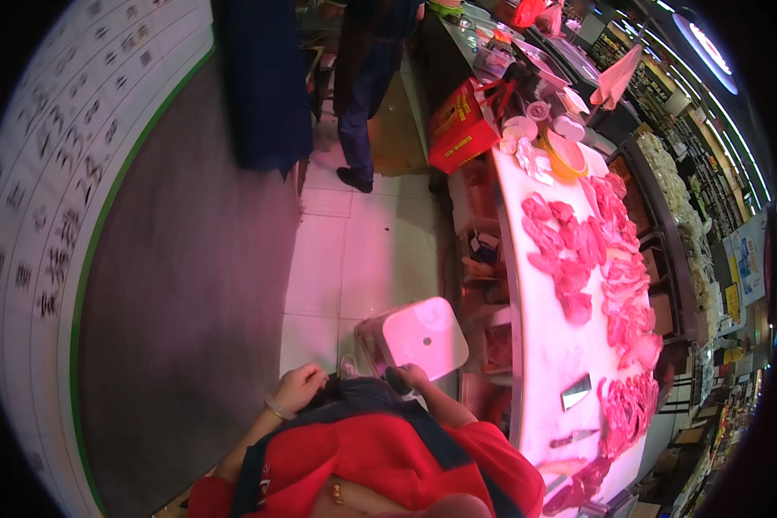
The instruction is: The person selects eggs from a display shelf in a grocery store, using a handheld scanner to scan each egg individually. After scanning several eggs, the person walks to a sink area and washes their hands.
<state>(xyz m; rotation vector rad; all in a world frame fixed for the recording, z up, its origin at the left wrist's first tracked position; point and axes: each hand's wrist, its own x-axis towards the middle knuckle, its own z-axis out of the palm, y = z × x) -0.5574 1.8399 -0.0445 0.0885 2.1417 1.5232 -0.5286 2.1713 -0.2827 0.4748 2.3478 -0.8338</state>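
My left hand [302,388] hangs at the front of my dark apron [356,390], fingers curled; whether anything is inside them is hidden. A bracelet circles that wrist. In my right hand [414,376] is a dark, rounded object [396,381], too unclear to name. Just beyond this hand stands a white plastic stool [421,333] with a hole in its seat. To my right runs a white counter [537,362]. Lying on it are a cleaver [576,392], a knife with a dark handle [573,438], and several pieces of raw red meat [566,246].
A red box [463,129] sits at the counter's far end, beside a yellow-rimmed basket [564,155]. Shelves with stored items [482,249] are under the counter. Ahead on the tiled floor [337,259] stands another person [366,97]. At left is a wall board [58,162] bearing writing.
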